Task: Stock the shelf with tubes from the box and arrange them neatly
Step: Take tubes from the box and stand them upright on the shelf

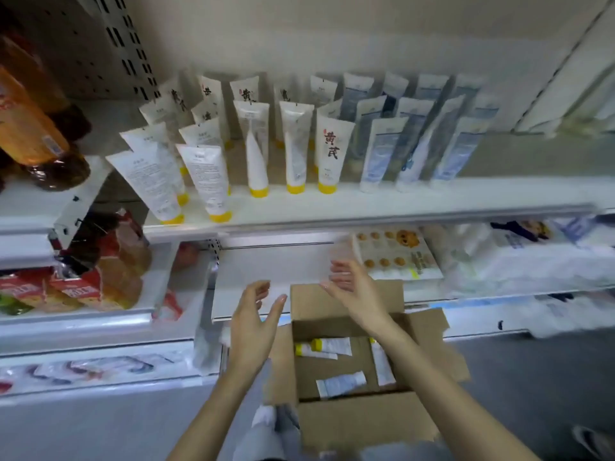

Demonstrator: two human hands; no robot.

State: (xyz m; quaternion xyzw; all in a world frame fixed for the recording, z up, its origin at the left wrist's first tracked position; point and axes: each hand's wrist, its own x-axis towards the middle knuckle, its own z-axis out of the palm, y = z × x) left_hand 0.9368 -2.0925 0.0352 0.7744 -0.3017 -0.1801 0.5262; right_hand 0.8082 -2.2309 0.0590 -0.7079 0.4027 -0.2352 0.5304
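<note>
An open cardboard box (362, 424) sits low in front of me with several tubes lying inside, among them a yellow-capped tube (332, 346) and a blue-white tube (341, 383). The white shelf (399, 202) above carries rows of upright yellow-capped tubes (327, 149) on the left and blue-white tubes (379, 154) on the right. My left hand (254, 314) hovers just left of the box's far flap, fingers relaxed and holding nothing. My right hand (352, 286) hovers over the far flap, fingers spread and holding nothing.
Orange drink bottles (30, 124) stand at the far left. Red snack packets (83, 281) fill the lower left shelf. A biscuit pack (396, 252) and white plastic packs (519, 257) lie on the lower right shelf. The grey floor (532, 377) spreads to the right of the box.
</note>
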